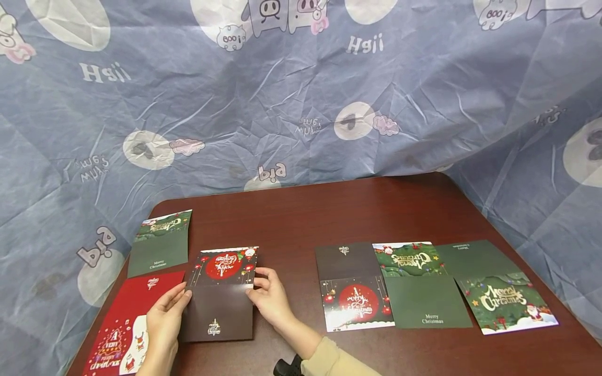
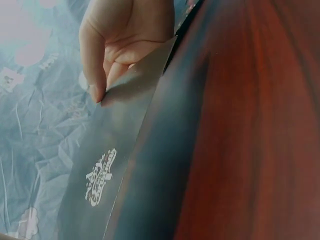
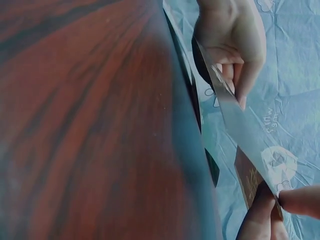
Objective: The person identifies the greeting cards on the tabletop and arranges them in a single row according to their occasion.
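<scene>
Both hands hold an unfolded black Christmas card (image 1: 218,308) at the left-centre of the table. Its upper half shows a red circle with gold lettering; the plain lower half carries a small gold print. My left hand (image 1: 164,316) pinches the left edge near the fold, thumb on top. At the right edge, my right hand (image 1: 271,297) grips it with thumb and fingers. Seen in the right wrist view, the card (image 3: 245,132) is tilted up off the table between the left hand (image 3: 232,45) and the right hand's fingertips (image 3: 257,215).
A red card (image 1: 136,303) and an open green card (image 1: 162,243) lie at the left. To the right lie another black card (image 1: 345,261) and two green cards, one in the middle (image 1: 428,300) and one outermost (image 1: 479,261). Patterned cloth (image 1: 282,104) hangs behind the table (image 1: 291,219).
</scene>
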A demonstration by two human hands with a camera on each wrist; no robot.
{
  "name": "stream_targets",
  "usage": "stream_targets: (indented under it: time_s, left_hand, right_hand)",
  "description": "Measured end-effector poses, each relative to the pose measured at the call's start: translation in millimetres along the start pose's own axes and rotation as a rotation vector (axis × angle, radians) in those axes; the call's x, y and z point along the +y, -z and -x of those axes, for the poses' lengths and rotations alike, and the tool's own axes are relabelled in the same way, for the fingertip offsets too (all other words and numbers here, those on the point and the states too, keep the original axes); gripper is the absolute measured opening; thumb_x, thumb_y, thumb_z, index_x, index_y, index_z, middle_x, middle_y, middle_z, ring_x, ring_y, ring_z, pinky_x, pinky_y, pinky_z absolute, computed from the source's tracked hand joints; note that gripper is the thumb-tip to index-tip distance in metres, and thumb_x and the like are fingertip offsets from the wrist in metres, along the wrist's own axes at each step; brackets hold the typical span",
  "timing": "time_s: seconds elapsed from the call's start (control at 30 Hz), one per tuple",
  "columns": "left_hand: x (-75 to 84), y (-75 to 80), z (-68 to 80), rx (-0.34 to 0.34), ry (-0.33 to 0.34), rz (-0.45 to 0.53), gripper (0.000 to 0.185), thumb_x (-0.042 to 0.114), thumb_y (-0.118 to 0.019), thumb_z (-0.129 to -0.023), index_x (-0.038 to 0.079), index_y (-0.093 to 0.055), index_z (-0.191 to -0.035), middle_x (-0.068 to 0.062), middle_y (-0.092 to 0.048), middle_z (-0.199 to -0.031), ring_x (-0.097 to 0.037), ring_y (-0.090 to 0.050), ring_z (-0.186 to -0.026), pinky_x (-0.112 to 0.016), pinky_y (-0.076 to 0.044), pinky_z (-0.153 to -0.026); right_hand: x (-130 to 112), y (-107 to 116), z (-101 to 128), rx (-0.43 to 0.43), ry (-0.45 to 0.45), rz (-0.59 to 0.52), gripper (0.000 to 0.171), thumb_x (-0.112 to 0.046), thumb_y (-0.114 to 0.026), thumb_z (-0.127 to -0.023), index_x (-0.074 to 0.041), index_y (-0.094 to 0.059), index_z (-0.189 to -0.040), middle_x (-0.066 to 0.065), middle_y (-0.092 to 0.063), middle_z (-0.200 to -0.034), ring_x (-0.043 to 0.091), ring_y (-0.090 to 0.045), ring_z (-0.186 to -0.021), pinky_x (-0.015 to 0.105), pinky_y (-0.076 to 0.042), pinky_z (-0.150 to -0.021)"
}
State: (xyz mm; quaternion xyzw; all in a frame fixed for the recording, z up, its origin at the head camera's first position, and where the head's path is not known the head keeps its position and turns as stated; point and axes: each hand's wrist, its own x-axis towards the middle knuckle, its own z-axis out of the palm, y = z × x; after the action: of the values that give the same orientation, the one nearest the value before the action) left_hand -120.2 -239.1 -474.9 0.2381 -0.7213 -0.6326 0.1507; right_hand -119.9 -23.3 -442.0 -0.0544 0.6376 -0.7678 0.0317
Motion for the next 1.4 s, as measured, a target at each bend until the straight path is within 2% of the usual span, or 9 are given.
stream_targets:
  time_s: [0.13, 0.27, 0.47, 0.63, 0.8, 0.93, 1.2, 1.3, 1.4]
  left_hand:
    - [4.5, -3.8, -6.3, -0.002, -0.005, 0.007, 0.042, 0.02, -0.071, -0.085, -0.001, -0.062, -0.12, 0.02, -0.065, -0.076, 0.007, -0.059, -0.071, -0.011, -0.045, -0.061]
    - [11.0, -6.5, -11.2, -0.004, -0.009, 0.012, 0.04, 0.018, -0.07, -0.085, -0.002, -0.062, -0.119, 0.022, -0.064, -0.074, 0.007, -0.058, -0.07, -0.011, -0.044, -0.06]
    - [17.5, -12.6, -19.0, -0.002, -0.011, 0.077, 0.04, 0.013, -0.07, -0.084, -0.005, -0.061, -0.119, 0.021, -0.065, -0.071, 0.006, -0.058, -0.07, -0.011, -0.044, -0.061]
    - [19.4, -20.5, -27.3, -0.01, -0.021, 0.066, 0.039, 0.011, -0.066, -0.087, -0.005, -0.06, -0.121, 0.022, -0.063, -0.075, 0.006, -0.055, -0.077, -0.011, -0.042, -0.067]
    - [20.3, -27.6, -33.3, -0.015, -0.011, 0.045, 0.035, 0.006, -0.059, -0.09, -0.002, -0.059, -0.124, 0.02, -0.06, -0.082, -0.002, -0.05, -0.091, -0.011, -0.038, -0.075]
    - [18.6, -32.9, -38.9, -0.012, 0.001, 0.056, 0.035, 0.004, -0.057, -0.09, -0.002, -0.059, -0.124, 0.019, -0.059, -0.084, -0.004, -0.049, -0.096, -0.01, -0.037, -0.077]
    - [7.7, -41.6, -53.4, 0.05, -0.013, 0.044, 0.034, 0.002, -0.059, -0.087, -0.002, -0.062, -0.121, 0.018, -0.059, -0.081, -0.002, -0.05, -0.086, -0.011, -0.04, -0.069]
    - [2.6, -44.7, -59.4, 0.075, -0.028, 0.032, 0.032, 0.001, -0.06, -0.086, -0.004, -0.063, -0.118, 0.014, -0.061, -0.081, 0.0, -0.051, -0.081, -0.01, -0.041, -0.066]
    - [-1.5, -47.8, -63.6, 0.095, -0.041, 0.007, 0.03, 0.001, -0.06, -0.087, -0.004, -0.064, -0.116, 0.004, -0.064, -0.088, 0.002, -0.051, -0.078, -0.009, -0.041, -0.064]
  right_hand:
    - [16.7, -0.1, -8.6, 0.014, -0.02, -0.002, 0.046, 0.01, -0.061, -0.08, 0.009, -0.042, -0.122, 0.025, -0.064, -0.097, 0.016, -0.058, -0.067, 0.019, -0.045, -0.056]
    - [33.2, 2.8, -21.1, 0.001, -0.033, 0.026, 0.052, 0.007, -0.063, -0.08, 0.004, -0.043, -0.128, 0.018, -0.065, -0.097, 0.013, -0.056, -0.066, 0.025, -0.049, -0.057]
    - [31.3, 7.0, -34.2, -0.045, -0.095, 0.087, 0.059, 0.004, -0.062, -0.081, 0.0, -0.04, -0.137, 0.017, -0.062, -0.101, 0.018, -0.058, -0.072, 0.038, -0.053, -0.065]
    - [29.5, 9.2, -43.4, -0.057, -0.139, 0.131, 0.066, 0.002, -0.06, -0.083, -0.009, -0.037, -0.143, 0.013, -0.058, -0.1, 0.015, -0.054, -0.072, 0.033, -0.052, -0.065]
    - [32.7, 9.8, -54.7, -0.046, -0.115, 0.153, 0.071, 0.011, -0.056, -0.078, -0.008, -0.037, -0.144, 0.011, -0.055, -0.089, 0.014, -0.049, -0.063, 0.028, -0.049, -0.06]
    - [35.3, 9.9, -62.9, -0.015, -0.111, 0.151, 0.072, 0.016, -0.054, -0.074, -0.007, -0.042, -0.141, 0.01, -0.052, -0.083, 0.012, -0.047, -0.059, 0.026, -0.048, -0.058]
    - [40.7, 7.8, -74.6, 0.052, -0.115, 0.193, 0.06, 0.012, -0.058, -0.075, -0.006, -0.053, -0.131, 0.009, -0.058, -0.085, 0.009, -0.051, -0.061, 0.021, -0.047, -0.058]
    - [43.0, 7.7, -79.0, 0.071, -0.125, 0.198, 0.053, 0.01, -0.061, -0.076, -0.005, -0.057, -0.127, 0.007, -0.06, -0.085, 0.009, -0.054, -0.062, 0.022, -0.05, -0.06]
    - [46.0, 8.6, -83.7, 0.082, -0.124, 0.192, 0.047, 0.009, -0.064, -0.076, -0.002, -0.06, -0.122, 0.007, -0.062, -0.084, 0.009, -0.057, -0.063, 0.023, -0.052, -0.061]
